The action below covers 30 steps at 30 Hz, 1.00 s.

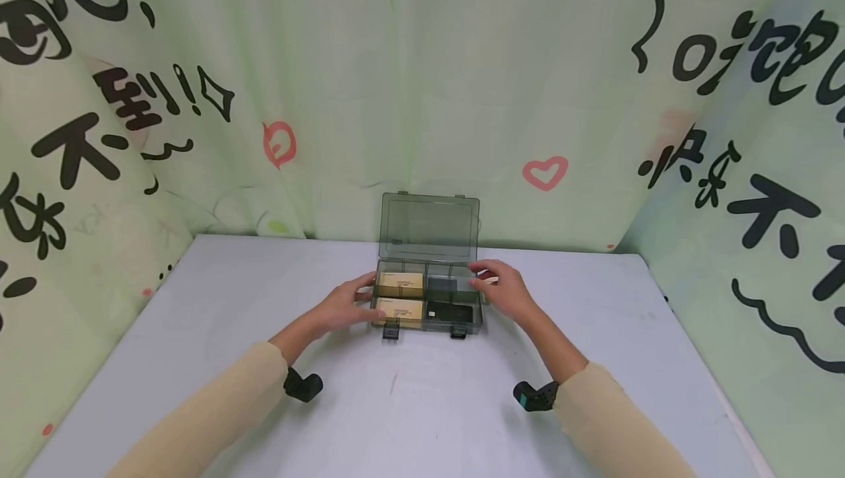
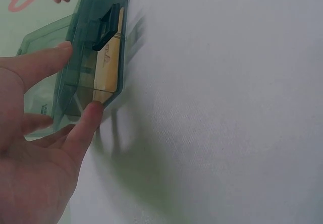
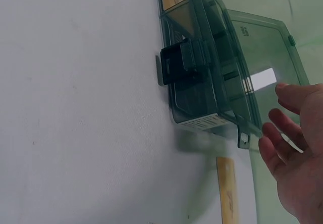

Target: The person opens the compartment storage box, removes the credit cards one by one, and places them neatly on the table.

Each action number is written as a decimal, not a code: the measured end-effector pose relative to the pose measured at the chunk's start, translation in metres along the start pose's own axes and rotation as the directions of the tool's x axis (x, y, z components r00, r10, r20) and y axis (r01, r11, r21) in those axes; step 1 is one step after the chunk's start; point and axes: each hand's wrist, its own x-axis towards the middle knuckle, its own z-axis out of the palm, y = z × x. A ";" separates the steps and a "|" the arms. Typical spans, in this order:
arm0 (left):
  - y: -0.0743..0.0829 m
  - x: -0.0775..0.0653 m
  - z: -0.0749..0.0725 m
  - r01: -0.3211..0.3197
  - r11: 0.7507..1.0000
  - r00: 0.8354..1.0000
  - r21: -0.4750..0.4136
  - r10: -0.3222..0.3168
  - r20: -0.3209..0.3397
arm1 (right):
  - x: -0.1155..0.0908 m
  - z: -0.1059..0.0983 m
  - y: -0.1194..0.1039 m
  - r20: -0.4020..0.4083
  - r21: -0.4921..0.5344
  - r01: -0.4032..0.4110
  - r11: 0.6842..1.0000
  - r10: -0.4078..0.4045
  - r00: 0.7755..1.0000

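A translucent grey-green compartment case (image 1: 429,331) lies on the table with its lid (image 1: 429,225) raised at the back. Two tan boxes (image 1: 401,284) fill its left compartments. Front right holds a black box (image 1: 450,312); a dark grey item (image 1: 441,286) is behind it. My left hand (image 1: 343,306) holds the case's left end, thumb over the rim and fingers along the side wall. At the right end my right hand (image 1: 505,289) has loosely bent fingers, its thumb near the rim; in the right wrist view its fingertips (image 3: 267,156) stand just beside the case.
A tan strip-like piece (image 3: 228,188) lies on the table to the right of the case. Two black latches (image 1: 391,330) hang at the case's front. A printed curtain (image 1: 409,97) stands close behind the white table (image 1: 251,287) and along both sides.
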 end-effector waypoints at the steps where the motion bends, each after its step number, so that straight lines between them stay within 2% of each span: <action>1: 0.000 0.000 0.000 -0.003 1.000 1.000 0.001 0.003 0.000 | 0.001 0.001 -0.001 0.000 0.000 0.010 1.000 -0.010 1.000; 14: 0.001 -0.006 0.001 -0.001 1.000 1.000 -0.015 0.001 -0.005 | -0.004 0.012 -0.010 0.054 -0.037 0.039 0.999 -0.037 0.998; 21: -0.003 -0.005 0.000 -0.008 1.000 1.000 -0.022 0.008 -0.004 | -0.010 0.014 -0.007 0.041 -0.092 0.053 0.994 -0.049 0.998; 25: -0.007 -0.005 0.001 -0.006 1.000 1.000 -0.023 0.006 0.000 | -0.015 0.015 -0.002 0.033 -0.107 0.031 0.994 -0.028 0.999; 30: -0.007 -0.004 0.002 -0.022 0.999 1.000 -0.024 0.022 0.001 | -0.019 0.015 0.001 0.001 -0.069 -0.030 0.997 0.030 1.000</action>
